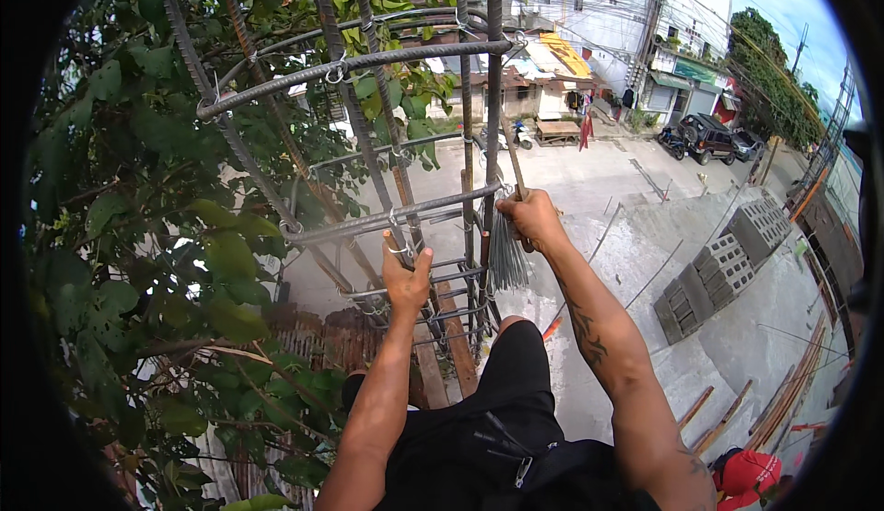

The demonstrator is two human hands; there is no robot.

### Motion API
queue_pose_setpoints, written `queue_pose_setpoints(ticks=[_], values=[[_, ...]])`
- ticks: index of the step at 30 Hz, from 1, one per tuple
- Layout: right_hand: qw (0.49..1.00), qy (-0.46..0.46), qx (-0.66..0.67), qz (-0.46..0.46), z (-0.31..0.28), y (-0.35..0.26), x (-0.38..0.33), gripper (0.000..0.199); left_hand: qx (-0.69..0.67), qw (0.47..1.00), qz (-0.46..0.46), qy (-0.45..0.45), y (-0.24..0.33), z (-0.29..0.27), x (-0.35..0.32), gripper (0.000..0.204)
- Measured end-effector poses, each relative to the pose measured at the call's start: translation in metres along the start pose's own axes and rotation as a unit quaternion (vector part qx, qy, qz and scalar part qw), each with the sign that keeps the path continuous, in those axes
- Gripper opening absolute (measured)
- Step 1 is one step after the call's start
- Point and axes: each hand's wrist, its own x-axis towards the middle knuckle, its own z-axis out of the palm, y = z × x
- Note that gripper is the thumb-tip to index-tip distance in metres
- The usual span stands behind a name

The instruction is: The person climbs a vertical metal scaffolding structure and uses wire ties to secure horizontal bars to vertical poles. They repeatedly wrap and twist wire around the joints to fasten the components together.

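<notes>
A cage of ribbed steel rebar stands before me, its upright bars crossed by horizontal tie bars point(354, 226) with thin wire knotted at the crossings. My left hand point(405, 281) is at the cage just below the nearer tie bar, thumb and forefinger raised and apart beside a loose wire loop point(399, 246). Its other fingers are partly hidden. My right hand point(535, 221) is closed around a slim brown rod point(512, 150) that points upward, at the cage's right corner. Next to that hand, a bundle of grey tie wire point(507, 258) hangs down against the corner bar.
Leafy branches point(138, 262) crowd the cage's left side. Narrow boards point(456, 341) lie below, near my legs. On the concrete far beneath are stacked hollow blocks point(704, 281) and lumber point(783, 396). A person in a red top point(748, 476) is at lower right. Vehicles point(707, 136) stand along the street.
</notes>
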Motion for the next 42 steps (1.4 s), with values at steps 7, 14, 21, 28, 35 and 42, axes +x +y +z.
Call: queue_pose_setpoints(ticks=[7,14,21,28,35,42], values=[[0.996,-0.034,0.051,0.066,0.000,-0.002,0.003,0.022,-0.027,1.000,-0.009,-0.006,-0.002,0.002,0.002,0.032],[0.999,-0.034,0.028,-0.003,0.003,-0.009,-0.013,0.024,-0.016,1.000,-0.012,0.008,-0.006,0.002,0.000,0.030],[0.999,0.028,0.043,-0.014,0.008,-0.024,-0.045,0.014,-0.018,0.999,-0.045,0.002,-0.006,0.001,0.001,0.028],[0.981,0.019,0.143,-0.129,0.007,-0.031,-0.075,0.026,0.011,0.998,0.030,0.062,-0.013,0.010,0.002,0.022],[0.984,0.004,0.109,-0.143,0.004,-0.038,-0.109,0.024,0.042,0.997,0.004,0.060,-0.016,0.010,0.004,0.027],[0.964,0.026,0.133,-0.229,-0.001,-0.050,-0.117,0.023,0.034,0.998,-0.005,0.047,-0.017,0.008,0.003,0.021]])
